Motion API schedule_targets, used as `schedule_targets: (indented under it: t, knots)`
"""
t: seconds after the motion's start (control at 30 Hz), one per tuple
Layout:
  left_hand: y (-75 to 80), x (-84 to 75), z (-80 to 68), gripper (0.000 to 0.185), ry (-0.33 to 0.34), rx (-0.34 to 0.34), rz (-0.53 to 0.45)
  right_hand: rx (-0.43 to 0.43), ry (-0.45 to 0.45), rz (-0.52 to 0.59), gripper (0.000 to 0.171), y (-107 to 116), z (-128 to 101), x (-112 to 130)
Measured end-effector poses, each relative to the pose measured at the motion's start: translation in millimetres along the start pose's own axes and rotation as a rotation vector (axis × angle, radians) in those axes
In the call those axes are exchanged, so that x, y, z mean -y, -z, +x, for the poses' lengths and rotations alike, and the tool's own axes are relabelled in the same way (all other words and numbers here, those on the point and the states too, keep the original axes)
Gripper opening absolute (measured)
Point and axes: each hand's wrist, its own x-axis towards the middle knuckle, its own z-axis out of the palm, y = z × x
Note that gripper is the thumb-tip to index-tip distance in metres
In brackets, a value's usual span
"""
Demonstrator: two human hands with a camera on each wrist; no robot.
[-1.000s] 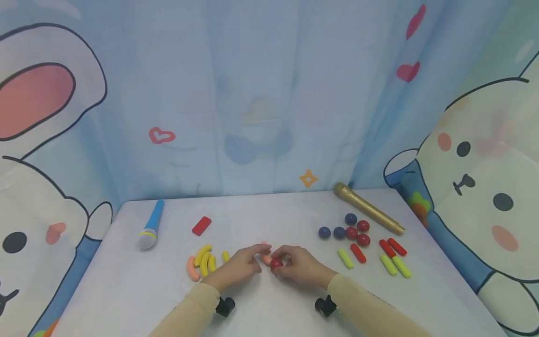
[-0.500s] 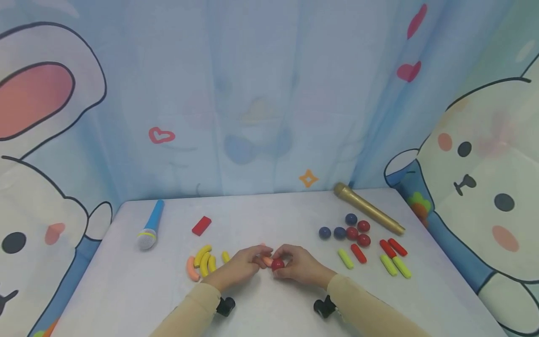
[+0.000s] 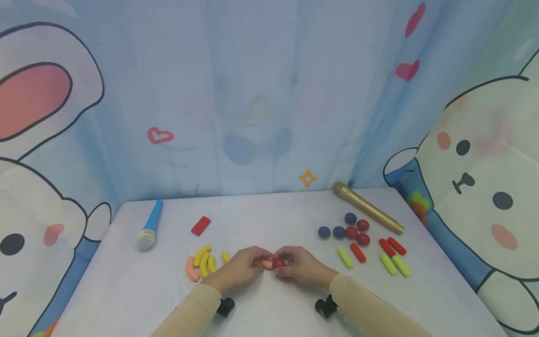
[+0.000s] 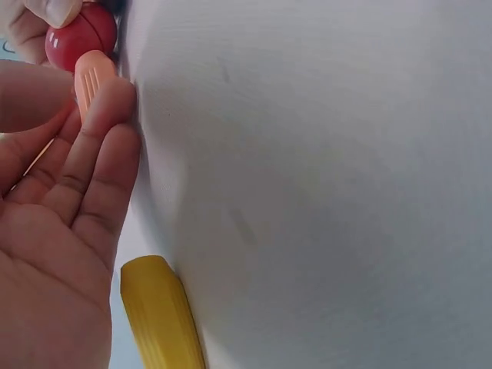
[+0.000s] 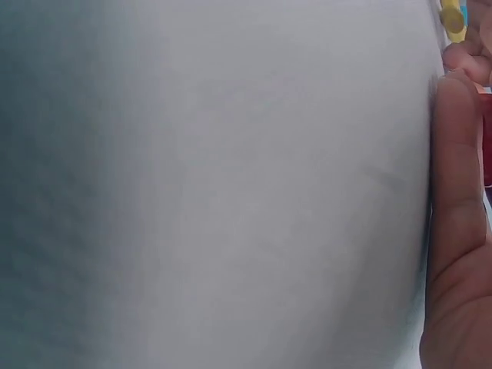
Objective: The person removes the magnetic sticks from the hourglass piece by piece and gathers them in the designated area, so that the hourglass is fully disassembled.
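Note:
At the middle of the table's near part, my left hand (image 3: 242,269) pinches a peach-coloured curved piece (image 3: 266,264) between thumb and fingers. Grooves show on this piece (image 4: 94,75) in the left wrist view. My right hand (image 3: 301,265) holds a shiny red ball (image 3: 278,263) by thumb and fingers, right beside the piece's end. A thin seam crosses the ball (image 4: 81,37). In the right wrist view, my right hand (image 5: 459,207) hides most of the ball. Left of my left hand lie several yellow curved pieces (image 3: 204,263) and another peach curved piece (image 3: 192,269).
A blue toy microphone (image 3: 151,225) and a red block (image 3: 201,225) lie at left. At right are a gold microphone (image 3: 368,209), blue balls (image 3: 338,232), red balls (image 3: 363,239), red sticks (image 3: 358,252) and lime sticks (image 3: 345,258). A curtain (image 3: 252,93) hangs behind the table.
My left hand has shifted slightly right, and its fingers now close on the peach piece. The red ball has moved slightly right, and the piece's end now sits right beside it.

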Motion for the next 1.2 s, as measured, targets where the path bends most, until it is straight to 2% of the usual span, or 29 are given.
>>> schedule_targets:
  t: [0.17, 0.4, 0.53, 0.63, 0.77, 0.93, 1.2]
  knots:
    - [-3.4, 2.5, 3.3, 0.036, 0.005, -0.023, 0.025, -0.005, -0.019, -0.016, 0.036, 0.8, -1.4, 1.4]
    - [-5.9, 4.1, 7.4, 0.018, 0.001, -0.121, 0.139, -0.021, -0.004, -0.055, 0.037, 5.4, -3.1, -0.2]
    - [-6.5, 1.9, 6.9, 0.012, 0.014, -0.121, 0.145, -0.014, -0.006, -0.075, 0.037, 6.9, -2.8, -0.3]
    - [-5.2, 1.1, 5.4, 0.010, -0.008, -0.128, 0.181, -0.017, 0.009, -0.132, 0.037, 9.8, -3.6, -0.4]
    - [0.4, 1.8, 1.1, 0.008, -0.030, -0.150, 0.251, -0.047, 0.023, -0.235, 0.036, 19.0, -7.4, -0.7]
    - [10.9, 5.9, -5.9, 0.007, -0.031, -0.168, 0.286, -0.125, -0.005, -0.362, 0.036, 34.5, -13.4, -3.2]
    - [25.0, 18.5, -15.5, 0.008, 0.002, -0.176, 0.314, -0.206, -0.080, -0.429, 0.041, 56.0, -21.4, -5.7]
